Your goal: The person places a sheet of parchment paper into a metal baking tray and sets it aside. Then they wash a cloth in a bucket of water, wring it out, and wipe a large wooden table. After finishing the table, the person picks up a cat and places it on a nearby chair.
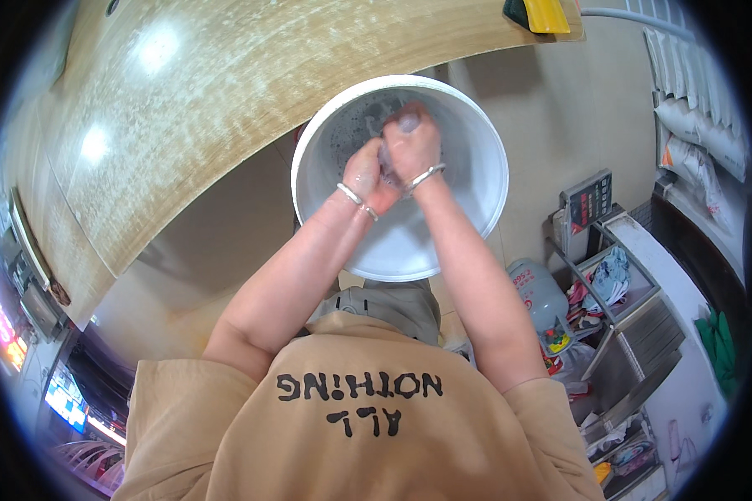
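Observation:
Both my hands are down inside a round white bucket (476, 188) with bubbly, wet liquid (358, 119) at its far left side. My left hand (373, 172) lies palm inward, wet, with a silver bangle and a second band at the wrist. Pressed close against it is my right hand (412, 141), its fingers curled like a fist, with one silver bangle. A pale greyish-purple, wet patch shows between the hands and at the right fingers; whether it is foam or a soft wet thing, I cannot tell. The fingertips are largely hidden.
A curved wood-look tabletop (225, 81) borders the bucket's far left, with a yellow and black object (546, 15) near its end. At right stand a grey-blue gas cylinder (534, 289), a metal rack (633, 351) with cloths (609, 278), and a box bearing writing (589, 200).

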{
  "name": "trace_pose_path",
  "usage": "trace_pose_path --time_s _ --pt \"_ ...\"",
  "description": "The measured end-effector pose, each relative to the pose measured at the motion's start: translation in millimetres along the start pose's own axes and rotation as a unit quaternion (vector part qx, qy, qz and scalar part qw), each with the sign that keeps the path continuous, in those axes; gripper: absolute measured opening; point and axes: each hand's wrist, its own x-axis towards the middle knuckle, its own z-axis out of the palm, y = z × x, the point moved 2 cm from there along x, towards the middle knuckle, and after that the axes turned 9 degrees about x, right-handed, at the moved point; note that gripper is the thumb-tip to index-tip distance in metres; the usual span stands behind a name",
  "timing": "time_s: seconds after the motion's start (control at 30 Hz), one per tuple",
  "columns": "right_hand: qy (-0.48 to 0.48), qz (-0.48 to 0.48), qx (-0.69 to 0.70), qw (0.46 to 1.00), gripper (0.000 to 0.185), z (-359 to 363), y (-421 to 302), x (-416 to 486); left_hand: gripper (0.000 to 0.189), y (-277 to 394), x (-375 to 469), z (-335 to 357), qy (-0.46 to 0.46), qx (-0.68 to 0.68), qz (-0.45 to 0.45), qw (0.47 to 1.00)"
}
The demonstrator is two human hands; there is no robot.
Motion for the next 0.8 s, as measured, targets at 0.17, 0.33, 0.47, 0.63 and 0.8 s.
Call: trace_pose_path --time_s 0.17,0.33,0.47,0.63,0.8 --pt "-0.083 -0.031 0.177 0.980 0.033 -0.3 -20.4 -45.4 0.032 28.7 -10.2 5.9 -0.044 -0.147 -0.025 0.988" --pt "-0.032 -0.219 -0.062 0.973 0.026 11.0 -25.0 -80.1 0.034 9.8 0.7 1.7 0.049 -0.142 -0.020 0.988" --pt "-0.012 -0.226 -0.082 0.971 0.013 13.2 -22.1 -53.0 0.034 0.6 5.9 -0.2 0.039 -0.033 -0.005 0.999" --pt "0.003 -0.150 -0.112 0.982 0.011 9.1 -21.5 -34.3 0.034 -2.7 -5.3 5.7 0.052 0.183 0.067 0.979" --pt "-0.001 0.068 0.188 0.980 0.039 6.9 14.2 -3.9 0.027 -3.5 -19.3 11.9 0.029 0.106 -0.011 0.994"
